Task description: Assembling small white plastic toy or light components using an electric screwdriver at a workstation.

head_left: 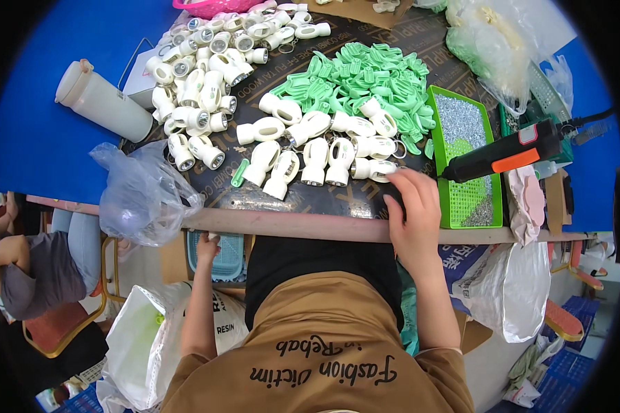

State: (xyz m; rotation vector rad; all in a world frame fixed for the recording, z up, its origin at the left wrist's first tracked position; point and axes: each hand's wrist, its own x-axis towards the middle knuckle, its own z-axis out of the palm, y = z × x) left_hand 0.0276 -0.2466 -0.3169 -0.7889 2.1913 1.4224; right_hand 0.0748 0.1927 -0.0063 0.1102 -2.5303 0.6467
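Observation:
My right hand [417, 213] reaches over the table's front edge, fingers curved and thumb apart. Its fingertips are at the end of a white keychain flashlight [375, 169]; I see no firm grip on it. Below the edge, my left hand [205, 249] is closed around a small white thing [214, 238], mostly hidden. Several white flashlights, including one [315, 162] in the front row, lie in the middle with oval openings facing up. Behind them rises a heap of green plastic pieces [365, 79]. A single green piece [240, 173] lies left of the front row.
A pile of white flashlights [203, 89] spreads at left, beside a white bottle [103, 102] and a clear plastic bag [141, 196]. At right, a black-and-orange electric screwdriver [506, 151] lies across a green tray [430, 103] of small silver screws. A person's arm [10, 255] shows at far left.

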